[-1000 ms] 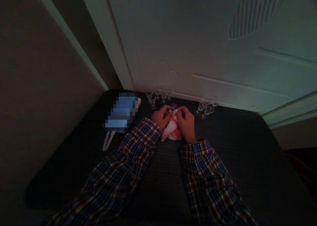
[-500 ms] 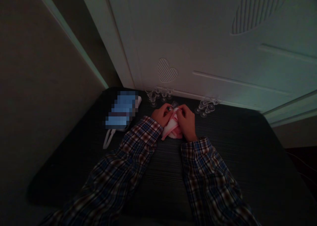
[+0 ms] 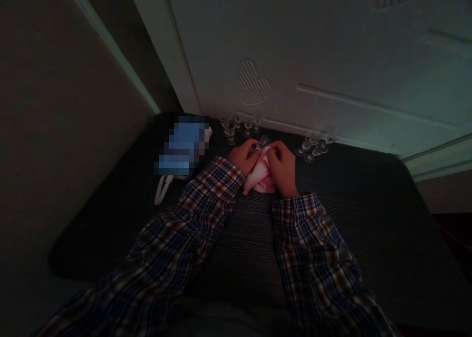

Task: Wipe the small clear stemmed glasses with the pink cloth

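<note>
Head view: both hands, left (image 3: 243, 157) and right (image 3: 283, 167), clutch a pink cloth (image 3: 260, 177) around a small glass (image 3: 264, 140); glasses at twelve o'clock (image 3: 238, 125) and two o'clock (image 3: 315, 145) might topple if elbowed.

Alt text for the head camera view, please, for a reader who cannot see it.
In dim light, the left hand and right hand together grip a pink and white cloth around a small glass over a dark table. Two clusters of small stemmed glasses stand by a white panel.
</note>
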